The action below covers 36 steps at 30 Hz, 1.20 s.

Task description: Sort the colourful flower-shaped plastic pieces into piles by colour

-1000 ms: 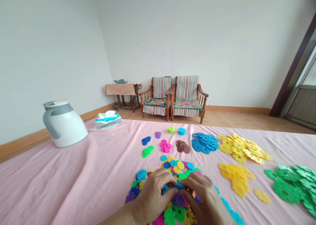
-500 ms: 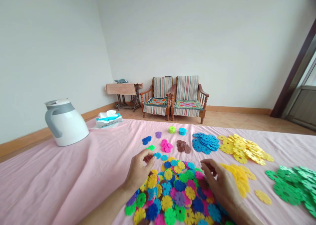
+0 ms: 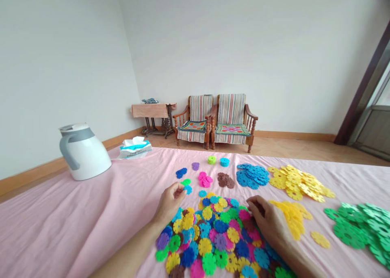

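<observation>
My left hand (image 3: 170, 203) pinches a light blue snowflake disc (image 3: 188, 189) between thumb and forefinger, just past the upper left edge of a mixed heap of snowflake discs (image 3: 213, 239). A bright green disc (image 3: 185, 182) lies right behind that blue one. Another light blue disc (image 3: 202, 193) rests on the cloth at the heap's far edge. At the heap's right side is my right hand (image 3: 269, 219), its fingers curled in; what they may hold is hidden.
Sorted by colour beyond the heap are pink (image 3: 205, 179), brown (image 3: 226, 180), blue (image 3: 252, 176) and yellow discs (image 3: 300, 182). Large green discs (image 3: 361, 229) lie at right. A white jug (image 3: 88, 156) and tissue box (image 3: 135, 148) stand left on the pink cloth (image 3: 122, 196).
My left hand has moved a little left and away from me, carrying the light blue disc closer to the green one. My right hand stays almost in place.
</observation>
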Motion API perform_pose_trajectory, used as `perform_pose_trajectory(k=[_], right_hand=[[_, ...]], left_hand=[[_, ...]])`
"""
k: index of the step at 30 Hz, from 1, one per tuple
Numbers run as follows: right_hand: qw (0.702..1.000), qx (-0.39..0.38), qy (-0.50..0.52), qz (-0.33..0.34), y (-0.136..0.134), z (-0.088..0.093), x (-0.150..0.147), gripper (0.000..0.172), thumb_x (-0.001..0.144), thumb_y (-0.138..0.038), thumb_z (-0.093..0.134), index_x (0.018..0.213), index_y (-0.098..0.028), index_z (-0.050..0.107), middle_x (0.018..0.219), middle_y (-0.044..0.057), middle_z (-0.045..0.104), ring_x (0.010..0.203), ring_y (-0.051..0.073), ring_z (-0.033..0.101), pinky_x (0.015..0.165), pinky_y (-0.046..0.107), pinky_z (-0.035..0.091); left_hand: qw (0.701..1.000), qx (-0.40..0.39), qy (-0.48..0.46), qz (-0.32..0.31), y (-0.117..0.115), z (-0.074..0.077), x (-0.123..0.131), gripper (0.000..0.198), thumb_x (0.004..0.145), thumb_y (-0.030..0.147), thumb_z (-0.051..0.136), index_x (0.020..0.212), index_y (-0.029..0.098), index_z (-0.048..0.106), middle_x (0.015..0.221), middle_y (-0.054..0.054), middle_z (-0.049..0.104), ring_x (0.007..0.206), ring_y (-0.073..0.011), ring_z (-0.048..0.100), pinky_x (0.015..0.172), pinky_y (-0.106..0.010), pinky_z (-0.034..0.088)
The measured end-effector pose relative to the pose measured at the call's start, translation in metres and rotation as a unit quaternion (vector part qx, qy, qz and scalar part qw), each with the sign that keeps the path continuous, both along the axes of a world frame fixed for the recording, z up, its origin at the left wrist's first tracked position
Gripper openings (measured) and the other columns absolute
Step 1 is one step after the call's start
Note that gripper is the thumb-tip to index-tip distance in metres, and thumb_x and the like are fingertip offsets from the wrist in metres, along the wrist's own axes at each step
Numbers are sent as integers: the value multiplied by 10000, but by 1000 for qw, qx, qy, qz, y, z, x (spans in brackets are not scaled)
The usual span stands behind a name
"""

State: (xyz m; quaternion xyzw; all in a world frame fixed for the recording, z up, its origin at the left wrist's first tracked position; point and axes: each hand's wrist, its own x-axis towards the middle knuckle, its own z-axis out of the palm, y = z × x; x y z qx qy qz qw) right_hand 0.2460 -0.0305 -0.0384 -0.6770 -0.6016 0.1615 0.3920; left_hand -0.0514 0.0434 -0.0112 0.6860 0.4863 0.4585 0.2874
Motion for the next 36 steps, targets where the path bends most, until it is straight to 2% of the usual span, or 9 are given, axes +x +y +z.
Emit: perform_pose_trajectory(k=[7,13,18,22,26,36], right_hand=[[999,28,-12,9,-3,9,-6,254,837,-402,415,772,-227,587,598,-5,634,565,172,598,543,258,416],[998,52,-19,25,-9,15,-11,252,858,-345,403,804,-213,610,621,-1,649,558,154,584,541,246,412],[994,82,-36,62,-15,24,-16,255,875,-293,387,859,-199,623,689,13,658,630,151,588,600,252,421],[990,98,-47,87,-18,27,-18,254,882,-287,389,839,-194,621,737,18,646,681,148,588,641,254,427],[989,102,-52,95,-19,26,-19,262,896,-284,372,843,-191,610,746,22,631,699,151,588,645,255,434],[990,87,-54,101,-16,21,-18,231,893,-259,370,899,-192,591,788,27,641,686,152,605,635,255,446]], left_hand=[[997,-33,5,-76,-20,6,21,161,763,302,542,724,146,557,693,-10,567,681,-154,552,651,-243,439],[991,-48,23,-123,-34,10,34,158,783,303,544,756,148,569,718,-11,594,704,-150,569,667,-234,451],[993,-33,28,-111,-35,12,34,173,802,319,524,775,155,573,762,-28,622,750,-170,601,710,-262,481],[992,41,85,-81,-36,15,32,138,803,285,528,795,169,603,789,-35,656,802,-184,621,778,-287,476],[985,89,133,-67,-37,16,30,113,811,245,514,793,180,605,791,-28,662,801,-176,624,773,-276,472],[982,115,137,-60,-30,11,27,102,818,218,512,789,181,602,763,-17,660,771,-164,626,752,-256,477]])
